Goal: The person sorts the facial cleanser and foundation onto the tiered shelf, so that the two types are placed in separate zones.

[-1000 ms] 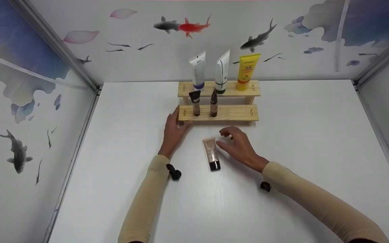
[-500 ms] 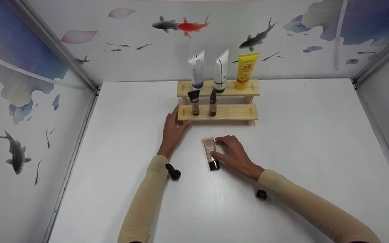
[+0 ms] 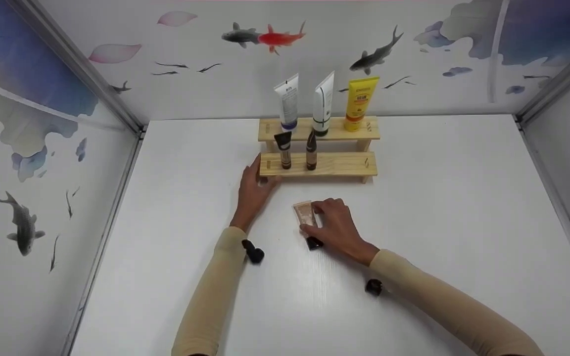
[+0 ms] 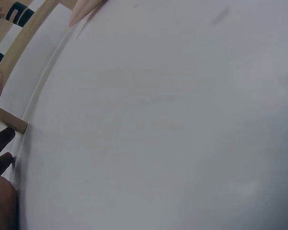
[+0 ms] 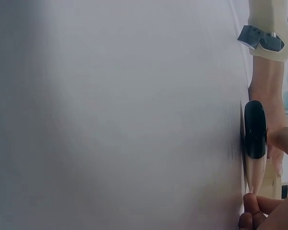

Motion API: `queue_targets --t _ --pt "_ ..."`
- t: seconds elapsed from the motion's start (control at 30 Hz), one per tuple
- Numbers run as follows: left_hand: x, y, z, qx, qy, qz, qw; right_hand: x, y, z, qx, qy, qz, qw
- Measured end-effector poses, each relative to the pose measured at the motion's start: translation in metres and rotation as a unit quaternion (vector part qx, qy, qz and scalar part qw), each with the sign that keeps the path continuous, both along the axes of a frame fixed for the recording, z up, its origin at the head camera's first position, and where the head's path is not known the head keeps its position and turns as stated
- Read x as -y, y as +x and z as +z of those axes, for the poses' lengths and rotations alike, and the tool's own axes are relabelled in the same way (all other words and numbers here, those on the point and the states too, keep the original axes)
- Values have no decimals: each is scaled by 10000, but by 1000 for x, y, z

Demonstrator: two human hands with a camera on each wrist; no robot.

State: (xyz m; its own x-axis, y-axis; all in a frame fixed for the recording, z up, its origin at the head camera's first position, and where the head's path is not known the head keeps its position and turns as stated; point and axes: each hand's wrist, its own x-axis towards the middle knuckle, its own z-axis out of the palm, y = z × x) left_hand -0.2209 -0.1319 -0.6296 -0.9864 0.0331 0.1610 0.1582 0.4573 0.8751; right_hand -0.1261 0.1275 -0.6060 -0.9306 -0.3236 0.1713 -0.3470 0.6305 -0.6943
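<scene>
A beige-pink cosmetic tube (image 3: 305, 212) with a black cap lies on the white table in front of the rack. My right hand (image 3: 337, 225) pinches it from the right, fingers near its flat end and thumb over its lower body. In the right wrist view the tube's black cap (image 5: 256, 129) shows close to the tabletop, with a fingertip at the flat end. My left hand (image 3: 254, 194) holds the left end of the two-tier wooden rack (image 3: 347, 164), its thumb by the front edge. In the left wrist view only part of this hand shows, beside a rack leg (image 4: 12, 120).
The lower tier bears a small black-topped tube (image 3: 285, 151) and a dark, slim tube (image 3: 311, 153). On the upper tier stand a white tube with a blue band (image 3: 289, 104), a white-green tube (image 3: 323, 105) and a yellow tube (image 3: 360, 104). Printed walls (image 3: 191, 89) enclose the table.
My right hand has moved left onto the cosmetic tube and closed its fingers on it; the tube has turned slightly. My left hand stays at the rack's left end.
</scene>
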Motion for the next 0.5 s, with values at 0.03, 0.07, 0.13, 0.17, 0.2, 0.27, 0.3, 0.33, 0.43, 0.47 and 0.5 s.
queue_targets --t 0.03,0.07,0.13,0.17,0.2,0.27,0.3,0.33,0.43,0.47,0.5 --pt "0 0 0 5 3 -4 10000 1 0 0 -39 48 -10 10000" --pt "0 0 0 27 1 -2 10000 2 0 0 -70 110 -19 9999" --pt "0 0 -1 77 -11 13 10000 4 0 2 -97 245 -44 9996" --pt "0 0 -1 103 -26 13 9999 5 0 2 -104 315 -58 9994" --pt "0 -1 -1 112 -45 15 9999 6 0 3 -109 380 -67 9992" --pt "0 -1 -1 123 -63 19 9999 8 0 4 -81 465 -91 9988" --pt "0 0 -1 128 -70 20 9999 9 0 5 -66 495 -101 9987" --pt "0 0 -1 124 -76 14 9999 9 0 5 -44 497 -110 9987" --pt "1 0 -1 135 -47 14 9999 9 0 7 54 452 -142 9989" --pt "1 0 -1 156 -29 22 9999 8 -1 8 97 426 -162 9989" --pt "1 0 -1 171 -16 25 9998 7 -1 8 154 372 -194 9990"
